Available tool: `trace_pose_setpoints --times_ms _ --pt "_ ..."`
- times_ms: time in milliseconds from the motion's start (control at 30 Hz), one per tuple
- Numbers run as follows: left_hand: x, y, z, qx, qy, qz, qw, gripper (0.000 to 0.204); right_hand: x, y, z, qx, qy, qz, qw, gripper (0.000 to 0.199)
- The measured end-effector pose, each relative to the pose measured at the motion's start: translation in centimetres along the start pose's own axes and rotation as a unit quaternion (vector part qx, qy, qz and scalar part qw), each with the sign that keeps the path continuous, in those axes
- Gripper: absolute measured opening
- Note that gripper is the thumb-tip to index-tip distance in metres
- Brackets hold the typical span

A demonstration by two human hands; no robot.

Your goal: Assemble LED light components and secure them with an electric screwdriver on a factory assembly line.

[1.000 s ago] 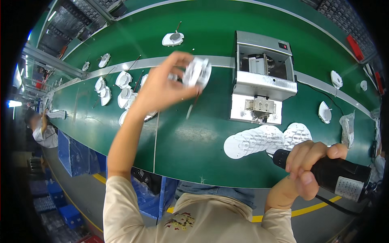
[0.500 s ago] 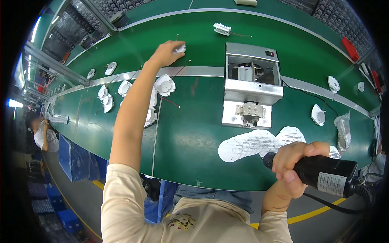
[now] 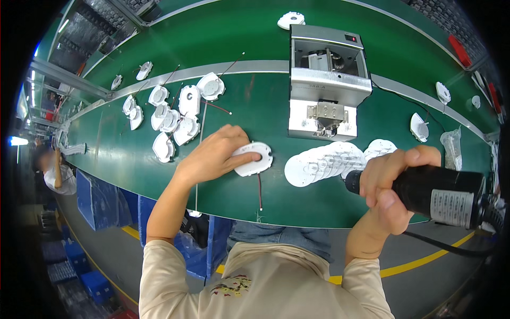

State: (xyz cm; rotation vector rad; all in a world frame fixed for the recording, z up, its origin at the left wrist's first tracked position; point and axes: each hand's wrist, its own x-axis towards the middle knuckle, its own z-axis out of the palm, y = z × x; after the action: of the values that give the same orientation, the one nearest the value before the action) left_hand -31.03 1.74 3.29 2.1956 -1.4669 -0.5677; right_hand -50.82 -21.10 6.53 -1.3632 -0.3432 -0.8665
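Note:
Near the front of the green bench, my left hand [image 3: 215,154] is closed on a white plastic housing [image 3: 248,166], thumb over its top. A thin red wire [image 3: 260,192] trails from the housing toward me. My right hand [image 3: 387,183] grips a black electric screwdriver [image 3: 417,183] held level, its tip pointing left. Just beyond that tip lies a fanned row of white round plates [image 3: 313,165], with a second white stack [image 3: 380,148] beside it. The ends of some fingers on my left hand are hidden.
A metal screw feeder [image 3: 330,87] stands at the middle back. Several white housings with wires [image 3: 186,129] lie to the left. At the right are another white housing [image 3: 418,127] and a clear plastic bag [image 3: 452,149]. A cable [image 3: 441,243] hangs from the screwdriver.
My left hand has come back from the far belt to the near bench, bringing the white housing. My right hand still holds the screwdriver. The view has shifted slightly.

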Motion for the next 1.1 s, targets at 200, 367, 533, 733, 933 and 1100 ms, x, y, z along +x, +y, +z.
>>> trace_pose_setpoints --times_ms 200,367,533,733,933,1100 --pt "-1.0 1.2 1.3 -0.003 0.103 0.036 0.994 0.032 0.2 0.1 -0.7 0.03 0.001 0.007 1.0 0.054" --pt "-0.6 3.3 3.5 -0.016 0.121 0.123 0.985 0.031 0.4 0.1 -0.5 0.042 -0.02 -0.004 0.999 0.054" --pt "0.2 4.9 6.8 0.004 0.169 0.177 0.97 0.031 0.3 -0.1 -0.3 0.029 0.0 0.002 1.0 0.053" --pt "0.8 5.3 8.2 0.042 0.174 0.184 0.966 0.031 0.0 -0.2 0.6 0.028 0.077 0.028 0.996 0.052" --pt "1.3 5.3 8.6 0.067 0.197 0.205 0.956 0.032 0.6 -0.1 -0.2 0.017 0.08 0.021 0.996 0.053" --pt "1.9 3.9 9.6 0.035 0.204 0.218 0.954 0.027 2.6 1.5 0.7 -0.014 0.05 -0.041 0.998 0.055"
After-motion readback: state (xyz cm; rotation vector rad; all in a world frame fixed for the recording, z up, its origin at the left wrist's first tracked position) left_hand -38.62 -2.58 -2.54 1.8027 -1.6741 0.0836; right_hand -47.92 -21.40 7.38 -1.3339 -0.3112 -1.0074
